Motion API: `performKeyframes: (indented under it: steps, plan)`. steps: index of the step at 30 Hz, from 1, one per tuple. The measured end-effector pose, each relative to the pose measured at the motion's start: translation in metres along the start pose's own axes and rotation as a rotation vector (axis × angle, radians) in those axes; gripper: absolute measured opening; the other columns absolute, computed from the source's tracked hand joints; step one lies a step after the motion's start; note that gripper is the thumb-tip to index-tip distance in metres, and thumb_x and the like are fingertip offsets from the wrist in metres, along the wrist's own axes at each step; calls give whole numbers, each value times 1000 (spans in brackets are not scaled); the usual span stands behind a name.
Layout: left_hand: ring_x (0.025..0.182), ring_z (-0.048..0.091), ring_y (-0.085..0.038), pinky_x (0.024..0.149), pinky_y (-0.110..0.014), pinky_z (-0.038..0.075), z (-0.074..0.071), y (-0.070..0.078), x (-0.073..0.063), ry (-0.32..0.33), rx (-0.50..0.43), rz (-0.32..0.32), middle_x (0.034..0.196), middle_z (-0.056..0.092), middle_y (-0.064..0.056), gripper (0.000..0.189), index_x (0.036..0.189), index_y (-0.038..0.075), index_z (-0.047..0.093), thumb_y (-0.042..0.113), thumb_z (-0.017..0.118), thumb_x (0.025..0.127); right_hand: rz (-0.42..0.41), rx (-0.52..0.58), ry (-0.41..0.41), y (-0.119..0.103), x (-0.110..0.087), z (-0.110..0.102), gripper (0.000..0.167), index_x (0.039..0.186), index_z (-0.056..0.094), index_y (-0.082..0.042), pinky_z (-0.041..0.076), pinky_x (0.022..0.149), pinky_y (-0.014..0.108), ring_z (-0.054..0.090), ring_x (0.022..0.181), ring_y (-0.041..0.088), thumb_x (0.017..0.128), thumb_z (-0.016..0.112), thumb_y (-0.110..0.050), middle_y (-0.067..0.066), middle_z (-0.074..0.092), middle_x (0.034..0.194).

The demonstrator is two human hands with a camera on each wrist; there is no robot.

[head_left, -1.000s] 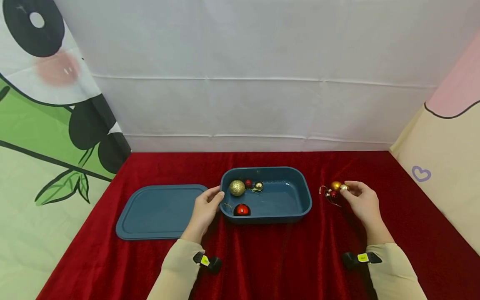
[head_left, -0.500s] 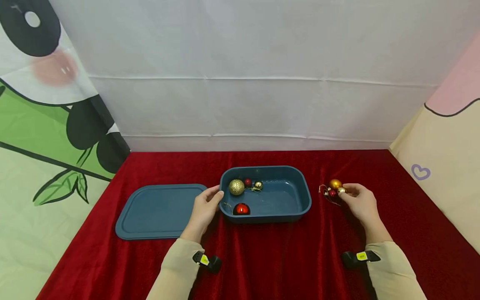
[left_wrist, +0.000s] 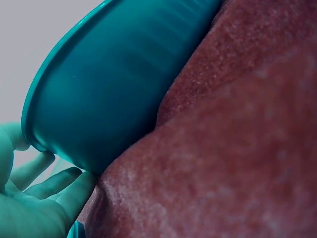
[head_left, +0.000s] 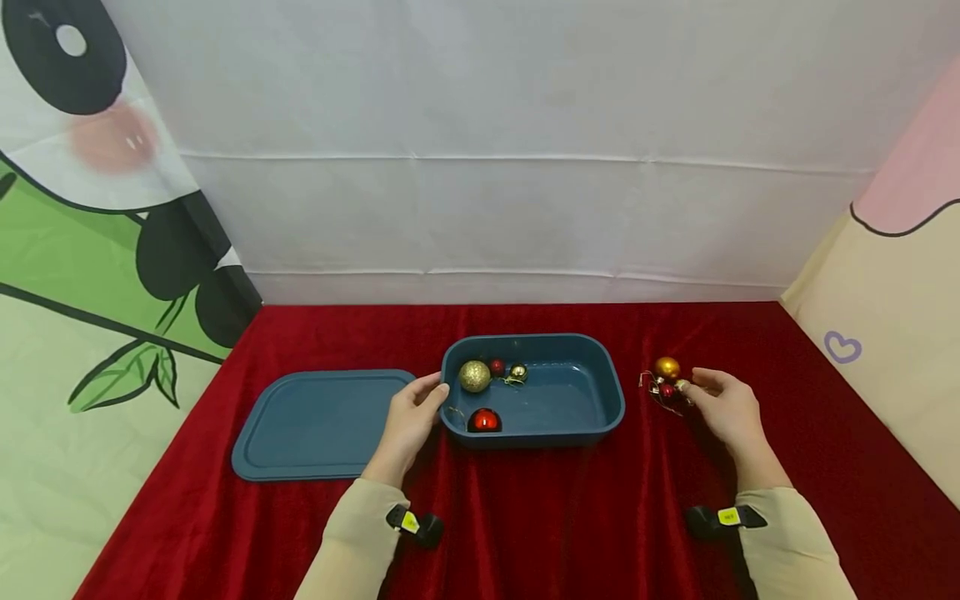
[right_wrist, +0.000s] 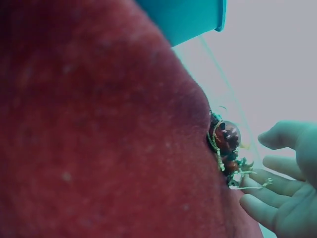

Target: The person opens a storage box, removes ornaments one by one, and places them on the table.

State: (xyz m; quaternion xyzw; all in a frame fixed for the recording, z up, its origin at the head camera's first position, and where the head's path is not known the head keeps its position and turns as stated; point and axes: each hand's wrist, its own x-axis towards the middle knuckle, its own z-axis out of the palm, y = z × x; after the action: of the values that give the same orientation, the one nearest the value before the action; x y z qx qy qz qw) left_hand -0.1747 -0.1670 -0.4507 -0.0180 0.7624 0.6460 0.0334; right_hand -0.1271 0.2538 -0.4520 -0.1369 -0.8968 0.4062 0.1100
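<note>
My left hand [head_left: 408, 421] grips the left end of a blue plastic box [head_left: 555, 437], thumb at the rim and fingers along the outer wall [left_wrist: 89, 109]. Inside the box lie a glittery gold bauble [head_left: 474, 376], a shiny red bauble [head_left: 484, 420], a small red ball [head_left: 497, 367] and a small gold bauble [head_left: 517, 372]. To the right of it, my right hand [head_left: 726, 412] is at a little cluster of baubles. A gold bauble [head_left: 667, 367], a small dark red one [head_left: 667, 390] and a pale gold one [head_left: 682, 386] lie there with strings; the right fingertips [right_wrist: 252, 201] are right beside them, thumb spread apart.
A matching blue lid [head_left: 322, 425] lies flat left of the box. Red velvet cloth [head_left: 555, 517] covers the table, with folds. A white backdrop [head_left: 525, 217] stands behind, and printed cloths hang on both sides.
The right thumb and fingers have parted around the pale gold bauble, which has shifted slightly left and down. The gold bauble beside it has rolled a little left. The left hand stays in place.
</note>
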Motion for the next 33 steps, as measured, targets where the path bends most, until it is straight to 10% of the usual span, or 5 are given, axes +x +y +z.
performKeyframes:
  steps: [11, 18, 33]
  plan:
    - [95, 61, -20, 74, -22, 50, 2, -1, -2, 8, -4, 14, 118, 62, -19, 39, 130, 5, 56, 21, 57, 94, -15, 25, 49, -14, -3, -9, 44, 124, 58, 2, 41, 66, 12, 45, 81, -10, 96, 52, -30, 23, 63, 115]
    - [95, 60, -17, 76, -25, 50, 2, 0, -2, 8, 3, 9, 119, 63, -17, 39, 130, 7, 57, 23, 57, 94, -61, 61, 54, -18, -7, -10, 42, 121, 61, 2, 42, 63, 11, 48, 76, -13, 95, 54, -30, -1, 64, 97]
    - [87, 62, -11, 70, -22, 51, 1, -4, -3, 7, -18, 91, 112, 65, -17, 44, 126, 3, 59, 32, 60, 92, -109, 113, -24, -47, -13, 2, 42, 124, 59, -1, 43, 70, 7, 51, 82, -13, 96, 55, -31, 20, 63, 117]
